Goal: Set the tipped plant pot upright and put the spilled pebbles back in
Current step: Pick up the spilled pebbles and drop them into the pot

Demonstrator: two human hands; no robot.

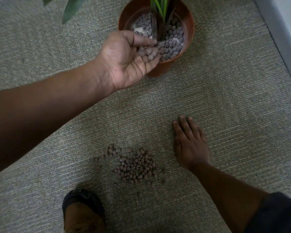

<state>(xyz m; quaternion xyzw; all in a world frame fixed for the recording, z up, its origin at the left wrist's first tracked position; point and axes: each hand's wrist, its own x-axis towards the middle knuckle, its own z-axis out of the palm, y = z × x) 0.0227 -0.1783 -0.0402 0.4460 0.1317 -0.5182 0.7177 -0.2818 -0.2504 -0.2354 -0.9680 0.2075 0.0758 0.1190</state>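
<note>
Terracotta-brown, the pot (190,22) stands upright on the carpet (225,89) ahead of you, with green stems (160,5) rising from the pebbles inside it. Your left hand (129,63) is palm-up at its near rim, fingers curled around a handful of pebbles (149,53), thumb on top. Your right hand (190,145) lies flat on the carpet, fingers straight and holding nothing, just beside the spilled pebbles (134,165), which sit in a loose pile near your shoe (82,211).
</note>
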